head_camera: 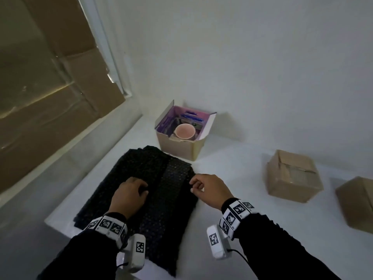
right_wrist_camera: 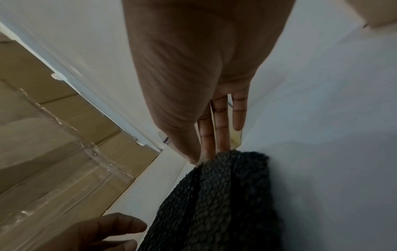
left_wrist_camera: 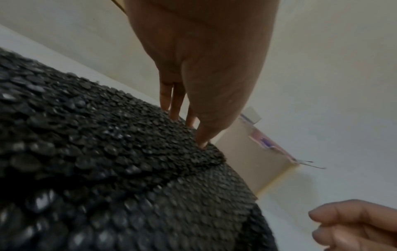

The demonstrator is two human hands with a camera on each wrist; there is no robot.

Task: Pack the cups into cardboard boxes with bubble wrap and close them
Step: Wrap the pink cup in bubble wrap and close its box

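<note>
A stack of black bubble wrap point(head_camera: 161, 209) lies flat on the white table, with a narrower sheet on top along its right side. My left hand point(head_camera: 144, 189) rests on the stack; in the left wrist view its fingertips point(left_wrist_camera: 176, 115) and thumb press down on the upper layer of wrap point(left_wrist_camera: 107, 152) near that layer's edge. My right hand point(head_camera: 193, 186) hovers at the wrap's right edge and holds nothing; its fingers point(right_wrist_camera: 221, 132) end just over the corner of the wrap point(right_wrist_camera: 225, 195). Behind the wrap an open cardboard box point(head_camera: 181, 150) holds a pink cup point(head_camera: 184, 131).
Two closed cardboard boxes point(head_camera: 292, 176) point(head_camera: 357, 203) stand on the table to the right. Taped flat cardboard point(head_camera: 50, 98) covers the window on the left. A white wall runs behind the open box. The table's left front corner point(head_camera: 47, 220) is near my left wrist.
</note>
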